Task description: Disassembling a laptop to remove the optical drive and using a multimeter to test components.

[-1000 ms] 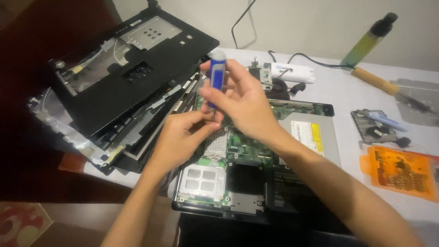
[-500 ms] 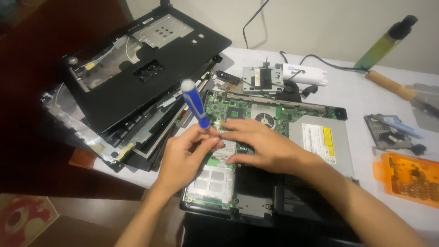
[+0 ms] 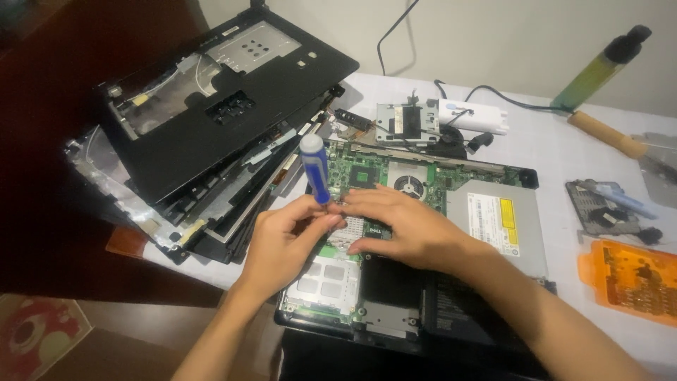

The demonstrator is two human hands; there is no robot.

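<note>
Holding the blue screwdriver [image 3: 315,171] in my left hand [image 3: 285,243], fingers closed round its lower shaft, I keep its long axis near upright, handle leaning slightly toward the bench's far edge. Its tip meets the green laptop motherboard [image 3: 367,176] just beside my right hand [image 3: 402,229], which lies flat, fingers spread, on the board. Stacked black casing panels [image 3: 211,106] lie toward the bench's left edge.

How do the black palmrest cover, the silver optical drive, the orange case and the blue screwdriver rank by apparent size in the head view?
1. Black palmrest cover, clearly largest.
2. Silver optical drive.
3. Orange case; cut off by the frame edge, so its place against the drive is unsure.
4. Blue screwdriver, smallest, held in the left hand.
</note>
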